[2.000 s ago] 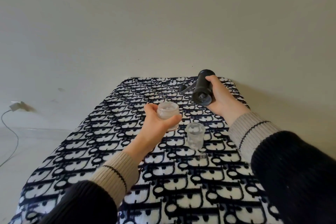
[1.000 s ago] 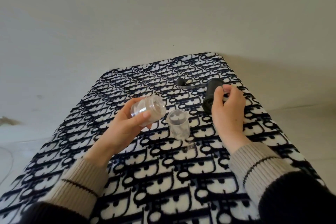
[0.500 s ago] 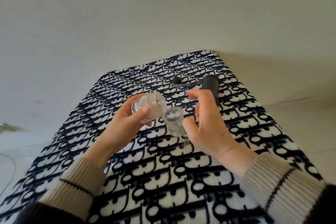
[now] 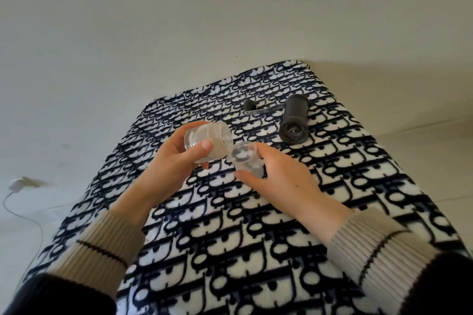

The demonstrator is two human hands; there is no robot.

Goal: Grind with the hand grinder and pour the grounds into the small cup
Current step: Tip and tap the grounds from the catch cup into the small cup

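Left hand point(image 4: 176, 163) was wrapped around the clear grounds jar point(image 4: 208, 142), thumb across its front and fingers behind, jar tipped on its side with the open threaded mouth aimed at the small cup point(image 4: 245, 161). Jar lip sat just above and touching or nearly touching the cup rim, cannot tell which. Right hand point(image 4: 284, 181) pinched the small cup, thumb on the near wall and fingers curled around the far side, cup upright or slightly tilted toward the jar. Contents of jar and cup were too faint to tell. Hand grinder point(image 4: 294, 120) lay on its side on the patterned blanket point(image 4: 230, 250), well beyond the cup and off to its right, open burr end facing the camera, crank handle point(image 4: 256, 108) sticking out left of the body, untouched. White cable point(image 4: 23, 210) lay far left of the cup, off the blanket
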